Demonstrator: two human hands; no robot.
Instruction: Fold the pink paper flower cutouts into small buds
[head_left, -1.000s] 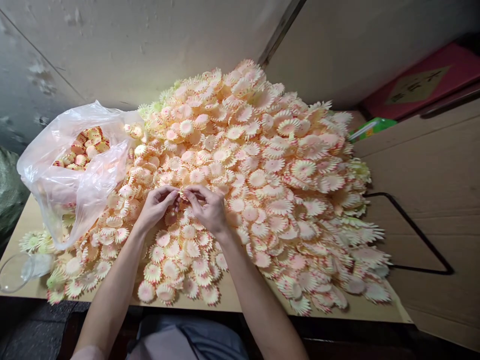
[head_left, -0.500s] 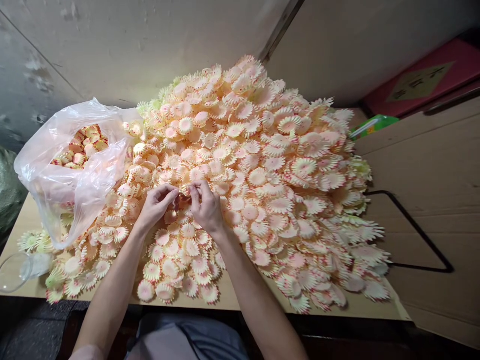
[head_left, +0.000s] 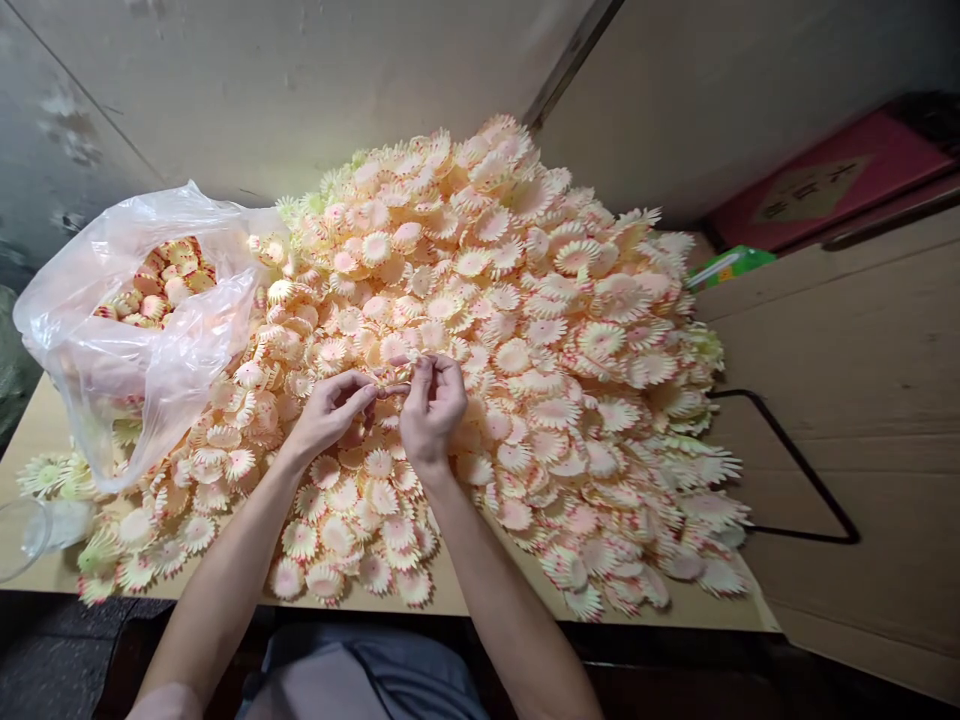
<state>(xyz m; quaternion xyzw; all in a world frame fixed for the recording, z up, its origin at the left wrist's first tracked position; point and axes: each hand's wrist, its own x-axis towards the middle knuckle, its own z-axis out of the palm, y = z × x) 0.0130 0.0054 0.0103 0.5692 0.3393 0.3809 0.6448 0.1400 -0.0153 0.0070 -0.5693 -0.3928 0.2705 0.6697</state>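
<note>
Over the middle of the heap, my left hand (head_left: 337, 410) and my right hand (head_left: 433, 405) are close together, fingertips pinched. Between them is a small pale artificial flower piece (head_left: 391, 377), partly covered by the fingers; both hands appear to grip it. Around and beneath them spreads a big heap of artificial flower pieces (head_left: 555, 330), round, cream and pink with fringed, red-tipped edges. To the left, an open translucent plastic bag (head_left: 82, 290) holds curled flower pieces (head_left: 155, 285) of the same colours.
A clear round container (head_left: 22, 540) lies at the table's (head_left: 262, 592) left edge. Cardboard (head_left: 825, 400) stands on the right, with a bent black metal rod (head_left: 804, 460) before it. Behind are a green packet (head_left: 739, 265), a red box (head_left: 825, 180) and a wall (head_left: 337, 80).
My right hand has moved a little right and turned, its fingers now pinched higher. My left hand has shifted slightly right. The view has swung slightly to the right.
</note>
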